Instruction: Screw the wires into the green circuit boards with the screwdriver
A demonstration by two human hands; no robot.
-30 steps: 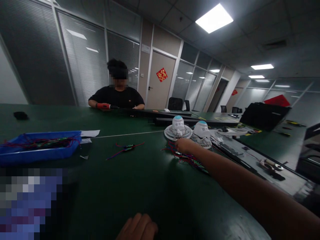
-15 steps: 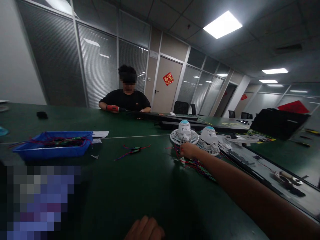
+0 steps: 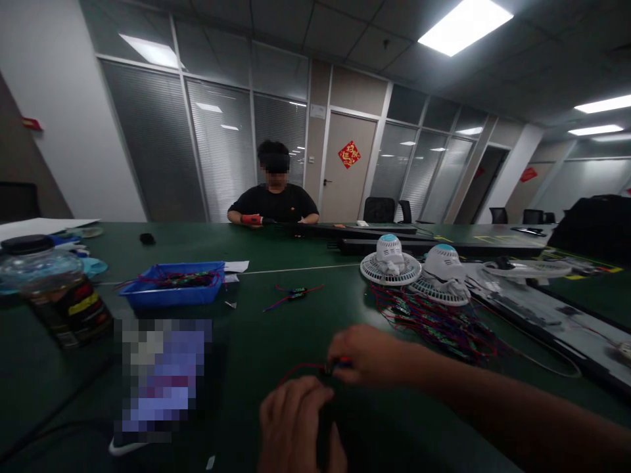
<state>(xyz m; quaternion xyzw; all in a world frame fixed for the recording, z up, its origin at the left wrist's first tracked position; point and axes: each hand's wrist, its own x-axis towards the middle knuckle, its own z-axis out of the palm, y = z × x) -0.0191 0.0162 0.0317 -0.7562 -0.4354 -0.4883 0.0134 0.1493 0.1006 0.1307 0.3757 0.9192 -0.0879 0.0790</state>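
Note:
My right hand (image 3: 367,358) is pinched shut on a small wired part with red leads (image 3: 305,369) just above the green table (image 3: 256,341). My left hand (image 3: 296,424) lies close below it, fingers curled over a dark object that I cannot make out. Behind my right hand a tangled pile of red and blue wired circuit boards (image 3: 434,322) lies on the table. Two white fan parts (image 3: 392,259) stand face down beyond the pile.
A blue tray (image 3: 170,289) of wired boards sits at centre left, one loose wired board (image 3: 296,293) beside it. A jar (image 3: 54,289) stands at far left. A person in black (image 3: 276,197) sits across the table. Long dark rails (image 3: 444,246) and tools lie at right.
My right hand has drawn back from the wire pile by the fans to near my left hand, now holding a wired part. The view has swung left and down.

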